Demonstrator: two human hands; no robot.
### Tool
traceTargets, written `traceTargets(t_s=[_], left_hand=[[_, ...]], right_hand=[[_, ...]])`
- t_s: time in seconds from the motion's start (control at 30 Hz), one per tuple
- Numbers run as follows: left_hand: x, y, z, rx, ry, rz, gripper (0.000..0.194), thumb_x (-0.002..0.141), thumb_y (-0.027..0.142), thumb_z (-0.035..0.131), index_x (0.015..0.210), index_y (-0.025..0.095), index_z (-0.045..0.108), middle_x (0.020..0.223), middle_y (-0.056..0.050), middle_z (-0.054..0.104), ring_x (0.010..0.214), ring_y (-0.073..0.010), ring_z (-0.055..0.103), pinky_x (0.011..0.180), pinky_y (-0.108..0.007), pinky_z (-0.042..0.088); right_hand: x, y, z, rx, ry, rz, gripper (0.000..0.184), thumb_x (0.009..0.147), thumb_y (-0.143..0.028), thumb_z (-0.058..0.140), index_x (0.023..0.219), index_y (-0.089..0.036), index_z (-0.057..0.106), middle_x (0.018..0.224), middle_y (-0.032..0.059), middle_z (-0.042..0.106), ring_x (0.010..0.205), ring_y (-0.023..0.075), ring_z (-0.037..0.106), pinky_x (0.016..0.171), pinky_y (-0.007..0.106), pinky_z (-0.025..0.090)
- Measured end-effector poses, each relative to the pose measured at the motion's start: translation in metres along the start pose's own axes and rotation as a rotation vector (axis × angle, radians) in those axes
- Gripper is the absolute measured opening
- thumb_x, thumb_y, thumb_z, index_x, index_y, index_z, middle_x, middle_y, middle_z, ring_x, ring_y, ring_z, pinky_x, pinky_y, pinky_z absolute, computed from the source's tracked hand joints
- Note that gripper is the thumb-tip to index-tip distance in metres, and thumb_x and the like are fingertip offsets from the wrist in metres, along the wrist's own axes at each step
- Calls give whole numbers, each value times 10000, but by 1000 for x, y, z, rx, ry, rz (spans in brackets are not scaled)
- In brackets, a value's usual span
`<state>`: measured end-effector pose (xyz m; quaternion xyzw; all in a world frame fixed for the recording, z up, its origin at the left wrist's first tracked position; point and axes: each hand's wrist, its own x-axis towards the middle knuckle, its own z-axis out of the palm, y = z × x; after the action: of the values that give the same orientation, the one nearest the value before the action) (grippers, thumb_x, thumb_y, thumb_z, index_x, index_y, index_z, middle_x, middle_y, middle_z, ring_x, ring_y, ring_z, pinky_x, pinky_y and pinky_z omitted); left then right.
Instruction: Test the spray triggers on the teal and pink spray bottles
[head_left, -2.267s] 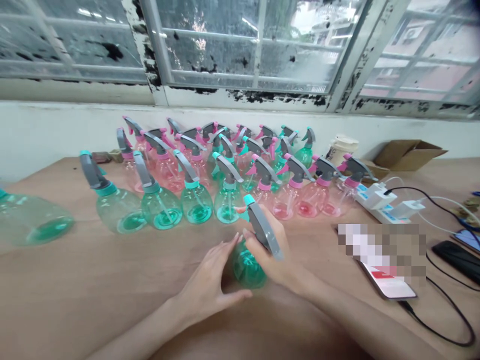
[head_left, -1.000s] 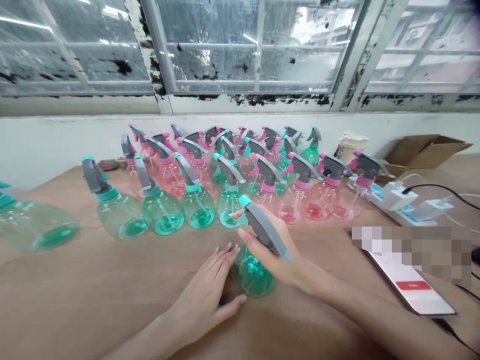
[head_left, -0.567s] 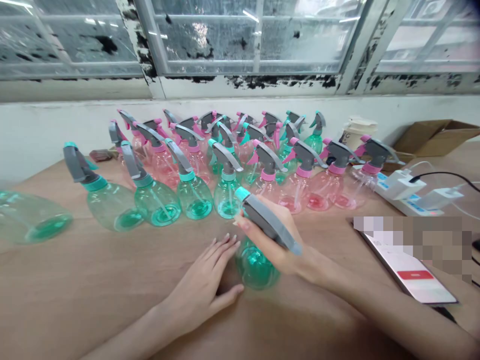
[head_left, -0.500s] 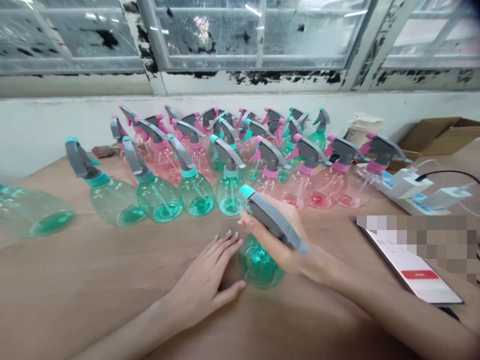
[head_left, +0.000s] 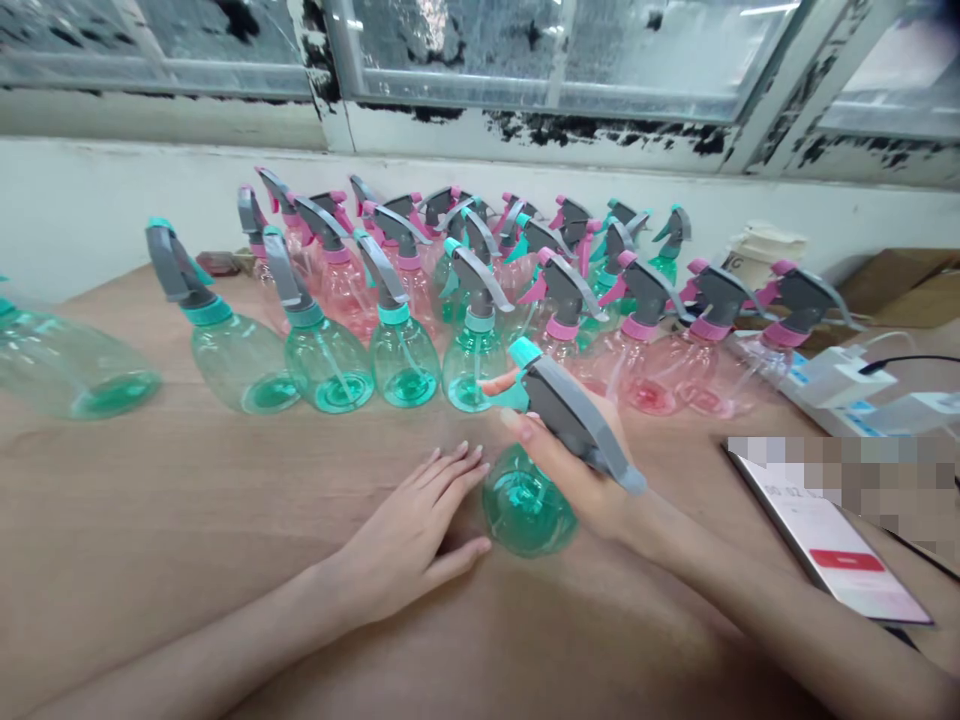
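Observation:
A green spray bottle with a grey trigger head stands on the wooden table in front of me. My right hand is wrapped round its neck and head, a finger by the teal trigger. My left hand lies flat on the table, fingers stretched out, just left of the bottle's base, holding nothing. Behind stand rows of finished spray bottles, green ones at the front left and pink ones to the right.
A green bottle lies at the far left. A phone with a lit screen lies at the right, with a white power strip, a paper cup and a cardboard box behind. A wall and window frame close the far side.
My right hand has tilted the bottle's trigger head slightly rightward; the view has dipped and shifted. My left hand has stayed flat beside the base.

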<state>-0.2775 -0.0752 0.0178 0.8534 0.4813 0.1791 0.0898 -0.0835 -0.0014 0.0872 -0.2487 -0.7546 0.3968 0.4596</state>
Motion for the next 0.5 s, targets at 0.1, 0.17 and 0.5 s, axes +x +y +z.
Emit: traceTargets(t_s=[0.1, 0.17, 0.5], left_hand=[[0, 0, 0, 27, -10, 0, 626, 955, 446, 557, 1470, 171, 331, 1503, -146, 427, 1415, -308, 341, 1154, -541, 277], [0, 0, 0, 41, -24, -8, 621, 956, 447, 554, 1461, 155, 341, 1508, -156, 417, 1416, -306, 338, 1156, -537, 275], [0, 1, -2, 14, -49, -17, 607, 955, 427, 562, 1453, 157, 343, 1506, -165, 413, 1421, -299, 329, 1155, -536, 283]], right_hand=[[0, 0, 0, -8, -19, 17, 161, 868, -213, 588, 1026, -237, 567, 756, -44, 585, 546, 92, 488, 552, 264, 434], [0, -1, -1, -22, -26, 16, 165, 866, -224, 600, 1027, -234, 568, 725, -48, 566, 530, 94, 469, 550, 267, 434], [-1, -8, -3, -47, -44, -89, 117, 876, -237, 596, 791, -224, 516, 703, -38, 504, 616, 113, 516, 584, 271, 437]])
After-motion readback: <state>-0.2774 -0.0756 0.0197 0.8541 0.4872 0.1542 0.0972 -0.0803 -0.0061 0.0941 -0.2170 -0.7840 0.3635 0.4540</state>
